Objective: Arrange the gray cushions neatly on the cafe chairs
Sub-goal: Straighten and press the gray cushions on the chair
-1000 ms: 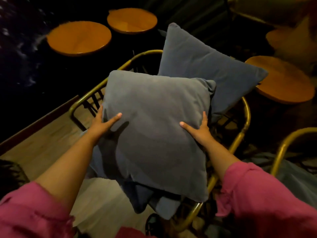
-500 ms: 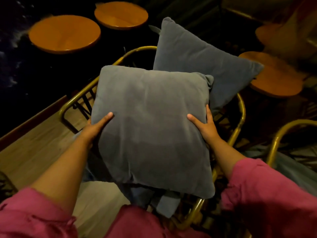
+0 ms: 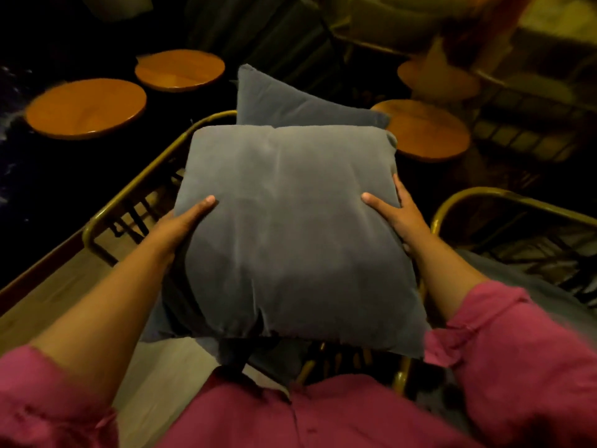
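A square gray cushion (image 3: pixel 290 227) fills the middle of the view, held over a cafe chair with a brass tube frame (image 3: pixel 135 195). My left hand (image 3: pixel 184 221) grips its left edge and my right hand (image 3: pixel 397 215) grips its right edge, thumbs on top. Behind it a second gray cushion (image 3: pixel 290 101) leans upright at the chair's far side, mostly covered by the held one. More gray fabric (image 3: pixel 161 321) shows under the held cushion; the chair seat is hidden.
Round wooden tables stand at far left (image 3: pixel 85 108), behind it (image 3: pixel 179 69) and at right (image 3: pixel 429 130). A second brass-framed chair (image 3: pixel 504 202) with gray fabric sits at right. A light wooden floor strip (image 3: pixel 48 302) runs along the left. The surroundings are dark.
The cushion has come closer to me and turned squarer to the chair, now covering more of the rear cushion. Both hands keep their grip on its sides.
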